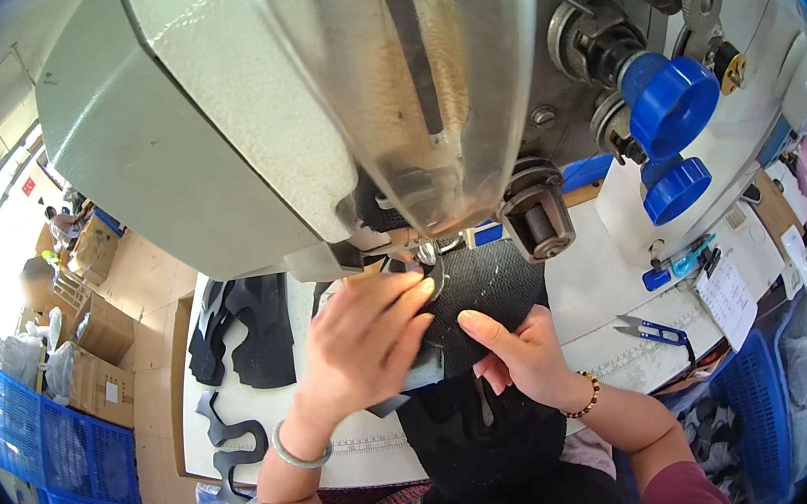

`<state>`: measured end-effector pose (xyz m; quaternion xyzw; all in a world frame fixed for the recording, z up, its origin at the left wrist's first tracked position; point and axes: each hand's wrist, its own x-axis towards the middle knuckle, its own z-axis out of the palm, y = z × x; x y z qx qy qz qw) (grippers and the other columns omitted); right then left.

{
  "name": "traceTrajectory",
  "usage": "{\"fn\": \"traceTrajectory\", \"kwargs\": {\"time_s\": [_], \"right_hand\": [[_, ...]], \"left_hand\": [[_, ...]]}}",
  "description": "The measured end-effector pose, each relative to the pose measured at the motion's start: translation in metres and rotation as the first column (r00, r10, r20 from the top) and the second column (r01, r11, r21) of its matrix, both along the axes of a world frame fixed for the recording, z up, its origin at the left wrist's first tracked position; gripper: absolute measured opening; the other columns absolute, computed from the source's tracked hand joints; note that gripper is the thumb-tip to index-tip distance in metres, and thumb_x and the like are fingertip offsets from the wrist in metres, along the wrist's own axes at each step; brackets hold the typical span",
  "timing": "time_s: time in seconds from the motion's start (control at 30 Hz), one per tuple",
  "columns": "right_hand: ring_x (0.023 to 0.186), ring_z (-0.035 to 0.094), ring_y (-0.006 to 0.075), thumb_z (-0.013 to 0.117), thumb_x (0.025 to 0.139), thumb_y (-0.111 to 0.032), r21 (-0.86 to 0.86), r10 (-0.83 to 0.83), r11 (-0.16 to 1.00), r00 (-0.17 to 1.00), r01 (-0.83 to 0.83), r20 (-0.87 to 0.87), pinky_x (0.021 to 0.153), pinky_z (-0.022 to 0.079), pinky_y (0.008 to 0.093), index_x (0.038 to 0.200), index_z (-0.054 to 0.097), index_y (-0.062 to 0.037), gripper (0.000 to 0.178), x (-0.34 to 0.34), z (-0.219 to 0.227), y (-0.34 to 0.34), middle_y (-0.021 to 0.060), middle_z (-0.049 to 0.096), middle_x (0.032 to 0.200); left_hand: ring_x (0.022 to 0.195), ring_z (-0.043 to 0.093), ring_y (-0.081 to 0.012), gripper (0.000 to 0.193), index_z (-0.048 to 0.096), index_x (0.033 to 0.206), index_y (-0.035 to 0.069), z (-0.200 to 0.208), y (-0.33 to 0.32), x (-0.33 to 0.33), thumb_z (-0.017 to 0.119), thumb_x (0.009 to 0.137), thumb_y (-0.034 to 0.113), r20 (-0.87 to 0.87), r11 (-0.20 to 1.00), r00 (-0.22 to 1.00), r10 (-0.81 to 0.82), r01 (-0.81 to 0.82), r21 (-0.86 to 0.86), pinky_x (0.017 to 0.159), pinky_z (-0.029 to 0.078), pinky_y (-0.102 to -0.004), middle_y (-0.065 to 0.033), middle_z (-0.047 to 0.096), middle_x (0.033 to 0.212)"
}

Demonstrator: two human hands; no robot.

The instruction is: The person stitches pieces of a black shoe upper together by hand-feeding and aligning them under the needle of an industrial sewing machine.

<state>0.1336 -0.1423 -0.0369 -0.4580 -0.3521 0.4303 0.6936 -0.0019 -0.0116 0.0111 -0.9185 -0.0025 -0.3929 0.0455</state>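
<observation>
A sewing machine (236,121) with a pale grey head fills the upper part of the head view. Under its needle area lies a black mesh shoe-upper piece (493,281). My right hand (522,353) pinches the near edge of this piece, thumb on top. Close to the presser foot (429,252), my left hand (364,337) is slightly blurred, its fingers curled together over the work's left side. Whatever lies within those fingers is hidden. A smooth black piece (486,433) hangs over the table's front edge below my hands.
Cut black pieces (252,331) lie left on the white table (357,449). Blue-handled thread snips (653,330) and a paper sheet (729,298) lie right. Blue crates (65,445) stand at far left, another crate (751,411) at right. Blue knobs (672,103) jut from the machine.
</observation>
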Motion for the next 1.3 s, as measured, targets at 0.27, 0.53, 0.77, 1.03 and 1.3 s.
{"fn": "traceTrajectory", "kwargs": {"time_s": [0.27, 0.53, 0.77, 1.03, 1.3], "right_hand": [[0.037, 0.048, 0.0072, 0.059, 0.094, -0.027, -0.191, 0.154, 0.970, 0.988, -0.150, 0.011, 0.035, 0.036, 0.0201, 0.076, 0.061, -0.0003, 0.032, -0.005, 0.017, 0.000, 0.0035, 0.056, 0.053], [0.037, 0.050, 0.0072, 0.054, 0.096, -0.028, -0.043, 0.174, 0.983, 0.978, -0.180, -0.118, 0.033, 0.034, 0.0192, 0.080, 0.060, -0.0030, 0.030, -0.012, 0.006, 0.006, 0.0046, 0.059, 0.057], [0.036, 0.047, 0.0065, 0.053, 0.096, -0.029, -0.006, 0.205, 0.979, 0.978, -0.205, -0.045, 0.033, 0.033, 0.0198, 0.080, 0.059, -0.0006, 0.033, -0.009, 0.008, 0.003, 0.0027, 0.055, 0.054], [0.036, 0.050, 0.0096, 0.043, 0.100, -0.034, -0.221, 0.453, 0.880, 0.882, -0.420, 0.126, 0.032, 0.034, 0.0191, 0.099, 0.051, 0.0040, 0.039, -0.016, 0.018, -0.003, 0.0110, 0.063, 0.062], [0.032, 0.045, 0.0087, 0.042, 0.100, -0.037, -0.126, 0.322, 0.940, 0.947, -0.316, 0.024, 0.031, 0.032, 0.0207, 0.102, 0.050, 0.0034, 0.042, -0.029, 0.011, -0.005, 0.0073, 0.059, 0.054]], "left_hand": [[0.090, 0.060, -0.0257, 0.035, 0.072, 0.104, 0.012, 0.007, 0.014, -0.012, 0.069, 0.071, -0.001, -0.073, 0.949, 0.996, -0.046, 0.020, -0.315, 0.080, 0.049, -0.0334, -0.0071, 0.064, 0.105], [0.087, 0.060, -0.0231, 0.041, 0.071, 0.106, 0.015, 0.013, 0.004, -0.012, 0.066, 0.069, -0.002, -0.142, 0.974, 0.989, 0.033, -0.064, -0.217, 0.079, 0.050, -0.0330, -0.0050, 0.063, 0.107], [0.088, 0.060, -0.0238, 0.043, 0.069, 0.108, 0.013, 0.017, 0.006, -0.008, 0.064, 0.067, 0.000, -0.160, 0.985, 0.987, 0.004, -0.031, -0.168, 0.076, 0.052, -0.0338, -0.0054, 0.062, 0.105], [0.085, 0.061, -0.0233, 0.037, 0.068, 0.102, 0.009, 0.017, 0.004, -0.007, 0.065, 0.067, 0.000, -0.102, 0.987, 0.995, 0.011, -0.028, -0.160, 0.067, 0.054, -0.0325, -0.0058, 0.063, 0.098], [0.082, 0.060, -0.0222, 0.037, 0.065, 0.104, 0.005, 0.012, -0.004, -0.003, 0.067, 0.067, 0.000, -0.071, 0.992, 0.997, 0.042, -0.050, -0.113, 0.065, 0.053, -0.0317, -0.0061, 0.061, 0.095]]}}
